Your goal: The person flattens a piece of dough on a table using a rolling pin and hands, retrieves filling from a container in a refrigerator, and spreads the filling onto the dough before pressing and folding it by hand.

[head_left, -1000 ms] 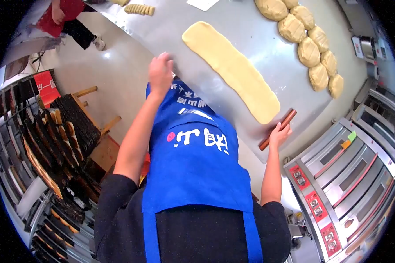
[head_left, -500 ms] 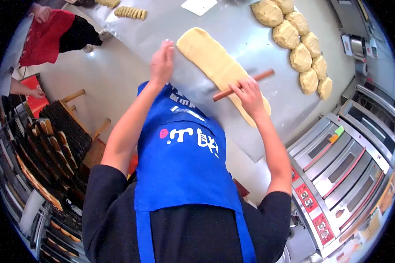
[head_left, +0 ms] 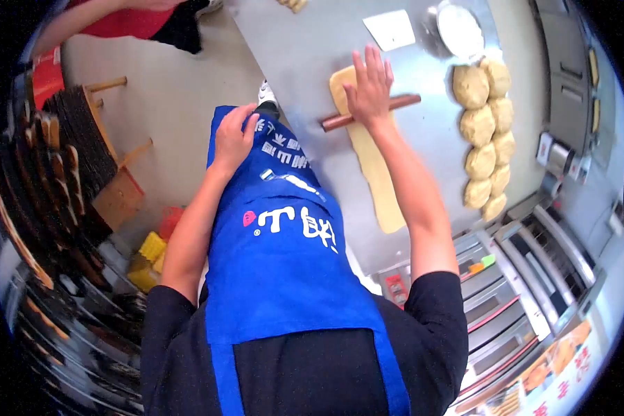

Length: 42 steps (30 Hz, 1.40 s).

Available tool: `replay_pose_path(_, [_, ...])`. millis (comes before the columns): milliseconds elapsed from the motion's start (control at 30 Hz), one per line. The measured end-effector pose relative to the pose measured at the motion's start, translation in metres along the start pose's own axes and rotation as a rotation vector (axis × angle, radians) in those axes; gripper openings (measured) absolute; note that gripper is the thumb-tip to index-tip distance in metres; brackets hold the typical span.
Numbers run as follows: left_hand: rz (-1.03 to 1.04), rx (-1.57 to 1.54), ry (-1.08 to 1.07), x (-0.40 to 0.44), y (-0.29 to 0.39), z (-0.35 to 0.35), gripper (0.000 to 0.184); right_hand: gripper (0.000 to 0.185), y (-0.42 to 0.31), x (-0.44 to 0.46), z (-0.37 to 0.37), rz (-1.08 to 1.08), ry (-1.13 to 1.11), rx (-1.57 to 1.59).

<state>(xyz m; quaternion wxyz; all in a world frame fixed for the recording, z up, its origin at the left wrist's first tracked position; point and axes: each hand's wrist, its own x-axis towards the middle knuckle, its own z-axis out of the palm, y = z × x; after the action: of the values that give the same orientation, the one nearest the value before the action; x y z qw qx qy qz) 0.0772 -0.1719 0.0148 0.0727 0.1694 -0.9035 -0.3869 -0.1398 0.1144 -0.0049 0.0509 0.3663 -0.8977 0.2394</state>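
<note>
A long strip of pale yellow dough (head_left: pixel 374 173) lies flat on the metal table. Across its upper part rests a brown rolling pin (head_left: pixel 405 102), slightly tilted. My right hand (head_left: pixel 369 90) lies palm down over the pin, its fingers stretched out and apart towards the far end of the strip. Close to the front of my blue apron (head_left: pixel 277 270), my left hand (head_left: pixel 234 136) hangs loosely with nothing in it, thumb apart from the slightly bent fingers. Whether that hand touches the apron I cannot tell.
Several round dough pieces (head_left: pixel 479 125) form two rows on the table's right side. A bowl of white powder (head_left: pixel 460 31) and a white flat sheet (head_left: pixel 389 30) are farther back. Ovens (head_left: pixel 509 298) stand right, racks of trays (head_left: pixel 55 201) left; another person's arm (head_left: pixel 83 21) shows upper left.
My right hand has gone from gripping the pin to lying flat on it, with the pin farther up the strip. My left hand has dropped towards the apron. The view has shifted.
</note>
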Motion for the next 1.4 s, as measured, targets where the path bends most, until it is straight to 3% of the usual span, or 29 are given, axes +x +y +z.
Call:
replay_pose_path(67, [-0.105, -0.072, -0.061, -0.010, -0.002, -0.005, 0.024, 0.066, -0.004, -0.038, -0.010, 0.042, -0.036, 0.019])
replay_pose_path(167, [-0.199, -0.146, 0.039, -0.020, -0.012, -0.003, 0.021, 0.067, -0.003, -0.097, -0.016, 0.099, -0.211, -0.022])
replay_pose_path(300, [-0.263, -0.180, 0.033, -0.021, -0.019, -0.007, 0.019, 0.062, -0.008, -0.020, 0.006, 0.010, -0.222, -0.228])
replay_pose_path(467, [-0.264, -0.199, -0.129, -0.011, -0.006, -0.005, 0.020, 0.069, -0.009, 0.083, 0.043, 0.030, -0.197, -0.222])
replay_pose_path(533, [-0.129, -0.189, -0.140, -0.007, -0.002, -0.007, 0.021, 0.070, -0.008, 0.083, 0.045, -0.001, -0.073, -0.038])
replay_pose_path(700, [-0.137, -0.144, -0.192, 0.000, 0.008, -0.003, 0.026, 0.074, -0.019, -0.053, 0.008, 0.120, -0.160, -0.095])
replay_pose_path(867, [-0.052, -0.129, -0.230, 0.012, 0.027, 0.010, 0.025, 0.051, -0.019, -0.129, -0.042, 0.040, -0.176, -0.166])
replay_pose_path(967, [0.203, -0.058, -0.304, 0.022, 0.046, 0.038, 0.031, 0.041, 0.006, -0.134, -0.045, -0.053, -0.126, -0.177])
replay_pose_path(1000, [0.220, -0.055, -0.310, 0.028, 0.055, 0.049, 0.031, 0.034, 0.008, -0.129, -0.050, 0.027, -0.085, -0.112])
replay_pose_path(1067, [0.444, 0.061, -0.262, 0.040, 0.070, 0.079, 0.045, 0.034, 0.025, -0.120, -0.061, 0.159, 0.000, -0.210])
replay_pose_path(1133, [0.510, 0.113, -0.254, 0.048, 0.087, 0.103, 0.052, 0.036, 0.044, -0.114, -0.074, 0.264, 0.085, -0.266])
replay_pose_path(1200, [0.572, 0.158, -0.247, 0.045, 0.092, 0.118, 0.060, 0.048, 0.060, -0.114, -0.078, 0.419, 0.009, -0.288])
replay_pose_path(1267, [0.593, 0.263, -0.336, 0.040, 0.090, 0.132, 0.063, 0.054, 0.060, -0.108, -0.068, 0.366, 0.079, -0.406])
replay_pose_path(1333, [0.572, 0.265, -0.308, 0.042, 0.094, 0.132, 0.063, 0.070, 0.045, -0.089, -0.045, 0.250, 0.065, -0.250])
replay_pose_path(1400, [0.400, 0.064, -0.400, 0.044, 0.099, 0.125, 0.060, 0.083, 0.010, -0.065, -0.030, 0.121, -0.186, -0.120])
